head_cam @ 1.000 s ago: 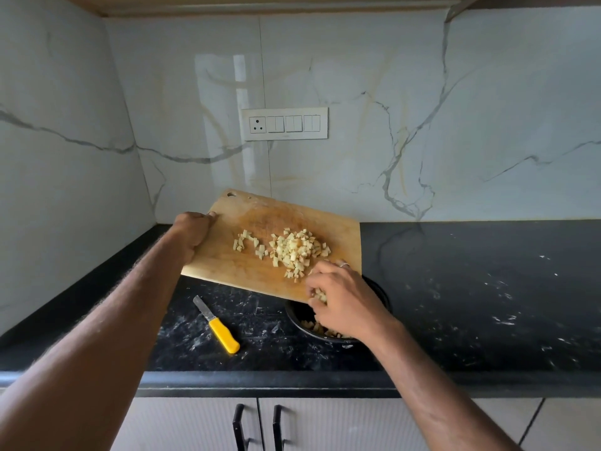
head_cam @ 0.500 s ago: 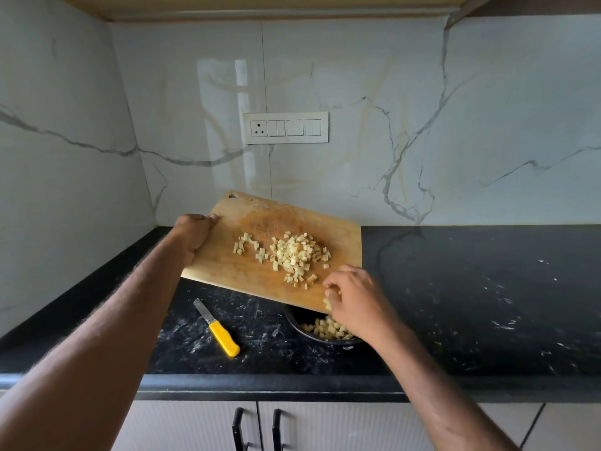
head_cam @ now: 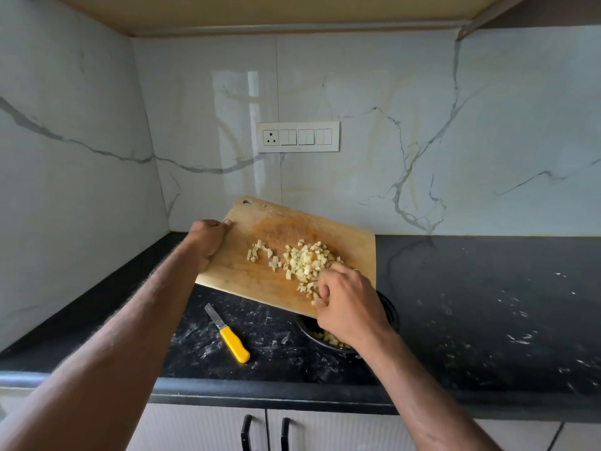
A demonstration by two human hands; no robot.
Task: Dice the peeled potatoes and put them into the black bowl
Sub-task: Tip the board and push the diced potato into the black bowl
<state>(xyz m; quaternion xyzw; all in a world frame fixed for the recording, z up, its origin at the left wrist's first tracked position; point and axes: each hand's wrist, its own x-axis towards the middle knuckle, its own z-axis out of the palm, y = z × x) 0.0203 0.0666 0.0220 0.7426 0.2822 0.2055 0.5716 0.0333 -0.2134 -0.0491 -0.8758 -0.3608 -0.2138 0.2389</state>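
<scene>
Two hands share this step, and the wooden cutting board (head_cam: pixel 260 275) is the landmark for everything else. At the board's left edge the left hand (head_cam: pixel 208 242) grips it, fingers curled over the rim, holding it lifted off the table (head_cam: pixel 487 307) and tilted down to the right. Keeping that slope gentle seems wise, so the cubes slide rather than tumble past the rim below. Below the board's left half, a knife with a yellow handle (head_cam: pixel 229 335) lies flat on the table, apart from both hands. On the board's right half sit the diced potatoes (head_cam: pixel 305 263): small pale yellow cubes, roughly even, heaped in one main pile with a smaller scatter to its left. At the board's lower right corner the right hand (head_cam: pixel 348 307) has its fingers curled into the pile, raking cubes toward the edge; whether any are pinched cannot be told. Short sweeps from the pile's far side should clear it cleanly. Directly under that corner stands the black bowl (head_cam: pixel 390 315), mostly hidden by the right hand, with some cubes already visible inside.
</scene>
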